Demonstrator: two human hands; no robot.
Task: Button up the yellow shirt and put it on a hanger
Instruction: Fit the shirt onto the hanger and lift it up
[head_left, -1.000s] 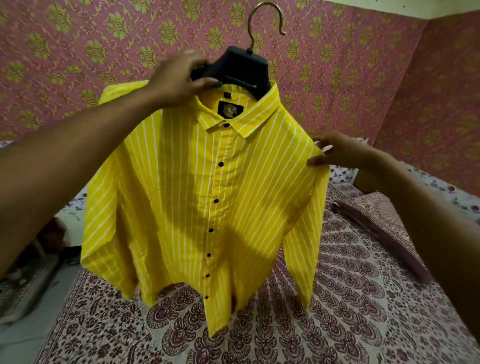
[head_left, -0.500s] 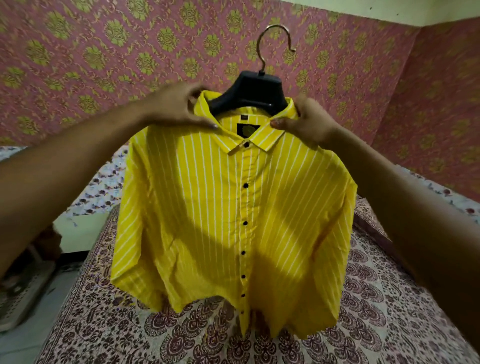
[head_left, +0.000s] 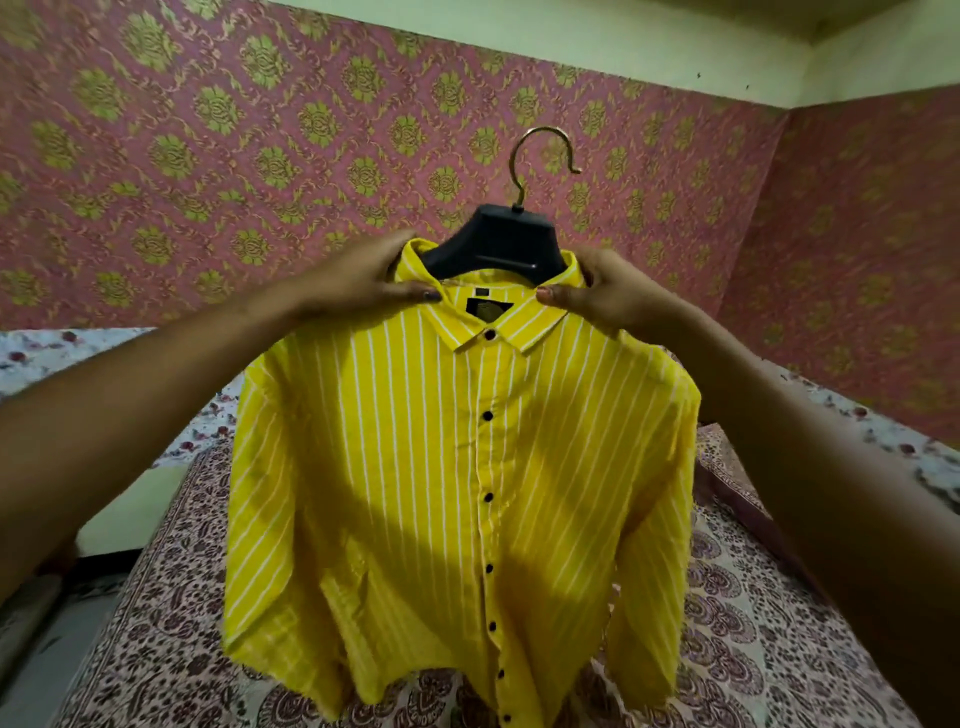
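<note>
The yellow shirt with white stripes and black buttons hangs buttoned on a black hanger with a brass hook, held up in the air above the bed. My left hand grips the left side of the collar, thumb on the front. My right hand pinches the right side of the collar the same way. Both sleeves hang down at the sides. The hanger's shoulders are hidden inside the shirt.
Below the shirt lies a bed with a maroon paisley sheet. A pink wall with green floral motifs stands close behind. A strip of floor shows at lower left.
My right hand went from the shirt's right shoulder up to the collar. The shirt and hanger turned square to me and moved lower and toward the centre.
</note>
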